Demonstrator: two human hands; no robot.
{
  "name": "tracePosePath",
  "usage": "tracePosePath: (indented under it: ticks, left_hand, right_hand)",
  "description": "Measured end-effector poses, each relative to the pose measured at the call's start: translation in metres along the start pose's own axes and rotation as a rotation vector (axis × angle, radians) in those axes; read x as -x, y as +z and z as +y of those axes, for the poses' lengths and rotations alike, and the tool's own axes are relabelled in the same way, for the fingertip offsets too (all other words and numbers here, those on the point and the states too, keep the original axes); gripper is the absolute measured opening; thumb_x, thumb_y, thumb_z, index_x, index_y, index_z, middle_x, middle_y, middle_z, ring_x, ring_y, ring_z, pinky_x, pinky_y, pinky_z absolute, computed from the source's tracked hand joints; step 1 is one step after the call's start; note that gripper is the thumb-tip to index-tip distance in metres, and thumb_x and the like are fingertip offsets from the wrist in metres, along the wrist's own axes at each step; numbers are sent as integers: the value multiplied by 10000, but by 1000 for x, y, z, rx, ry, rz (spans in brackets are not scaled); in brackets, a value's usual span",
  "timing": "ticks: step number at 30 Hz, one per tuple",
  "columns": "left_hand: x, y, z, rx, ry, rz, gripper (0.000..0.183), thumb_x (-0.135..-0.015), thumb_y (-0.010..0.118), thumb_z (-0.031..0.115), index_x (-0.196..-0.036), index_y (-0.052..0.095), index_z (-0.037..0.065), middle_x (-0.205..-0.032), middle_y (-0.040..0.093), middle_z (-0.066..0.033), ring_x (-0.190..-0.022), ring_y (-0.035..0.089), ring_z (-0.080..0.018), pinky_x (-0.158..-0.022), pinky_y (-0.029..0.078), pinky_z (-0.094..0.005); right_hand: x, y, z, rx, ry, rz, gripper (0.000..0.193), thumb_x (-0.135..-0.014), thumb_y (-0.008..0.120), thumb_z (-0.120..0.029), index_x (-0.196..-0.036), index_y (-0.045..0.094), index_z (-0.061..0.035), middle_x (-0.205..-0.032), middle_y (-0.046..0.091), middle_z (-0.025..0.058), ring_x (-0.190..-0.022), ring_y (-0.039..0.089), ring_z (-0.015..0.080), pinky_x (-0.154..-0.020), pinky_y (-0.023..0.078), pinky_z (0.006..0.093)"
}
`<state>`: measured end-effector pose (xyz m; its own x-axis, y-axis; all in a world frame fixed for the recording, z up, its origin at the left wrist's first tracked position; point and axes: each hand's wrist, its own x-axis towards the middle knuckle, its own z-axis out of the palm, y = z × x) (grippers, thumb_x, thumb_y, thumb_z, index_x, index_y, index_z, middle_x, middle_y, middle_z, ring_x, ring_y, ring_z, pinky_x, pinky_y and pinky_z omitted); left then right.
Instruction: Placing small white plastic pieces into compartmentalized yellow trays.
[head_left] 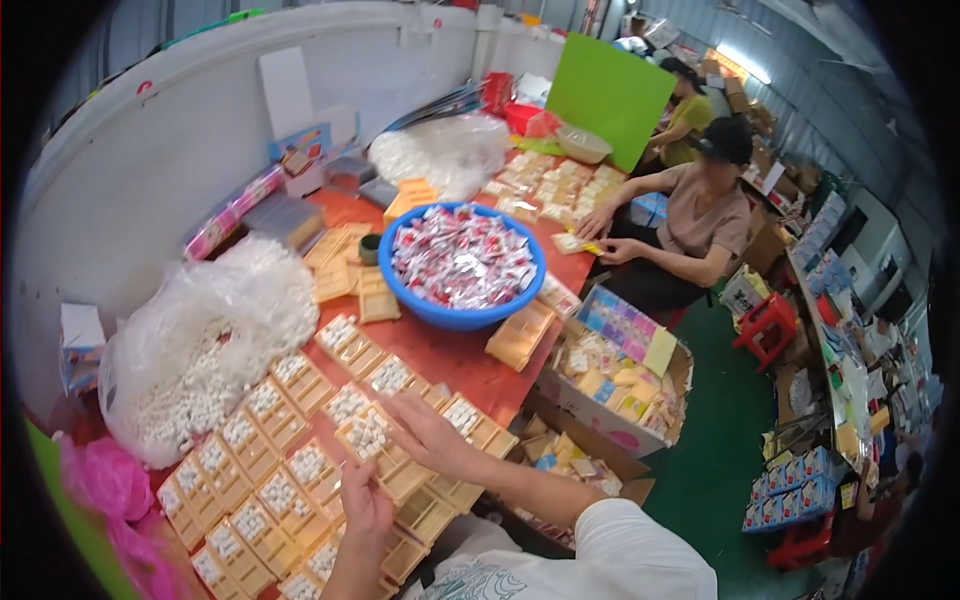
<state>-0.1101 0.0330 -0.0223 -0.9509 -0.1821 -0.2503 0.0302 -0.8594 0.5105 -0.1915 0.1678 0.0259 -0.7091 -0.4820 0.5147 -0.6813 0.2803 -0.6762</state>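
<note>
A pale yellow plastic tray point(403, 478) with small white pieces point(366, 433) at its far end lies in front of me, slightly above its neighbours. My left hand point(368, 500) grips the tray's left edge, fingers partly hidden from view. My right hand point(437, 432) reaches across the tray from the right, its fingers stretched out beside the white pieces. Rows of similar yellow trays point(258, 475) with white pieces in them cover the table around both hands. A clear plastic bag point(215, 345) of loose white pieces lies to the left.
A blue basin point(465, 318) full of small shiny packets stands beyond the trays on the red table point(440, 350). Open cartons point(620, 372) of packed goods stand at the table's right edge. A co-worker point(700, 205) handles a packet across the table. Pink plastic bags point(105, 480) hang at left.
</note>
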Motion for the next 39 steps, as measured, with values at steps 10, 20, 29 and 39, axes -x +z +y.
tracePosePath:
  ticks: [10,20,29,39]
  left_hand:
    - [-20,50,-65,-24,-142,-61,409,-864,425,-19,-1273,432,-3,-1241,539,-131,-1138,540,-252,-998,433,-393]
    - [-38,53,-70,-102,-249,-75,373,-875,521,64,-1238,437,56,-1112,556,-96,-986,596,-220,-832,516,-365]
    - [-17,44,-41,-97,-214,-60,357,-897,534,63,-1236,425,46,-1136,544,-137,-989,612,-264,-814,531,-374]
    - [12,35,-25,-198,-243,-123,328,-899,501,48,-1225,469,41,-1187,553,-139,-1007,620,-265,-805,540,-350]
  right_hand:
    - [49,-52,50,-511,593,-66,565,-801,434,-21,-1362,376,10,-1197,570,171,-1079,555,197,-935,430,298]
    - [24,-67,113,-639,536,6,492,-830,462,10,-1320,430,35,-1218,544,77,-1111,515,136,-953,414,269]
    - [-20,-61,188,-517,521,-22,531,-775,489,15,-1305,469,21,-1014,627,75,-855,572,121,-780,466,252]
    - [-38,-37,219,-157,478,-158,562,-718,493,-12,-1279,513,6,-1136,620,167,-1028,581,219,-917,430,286]
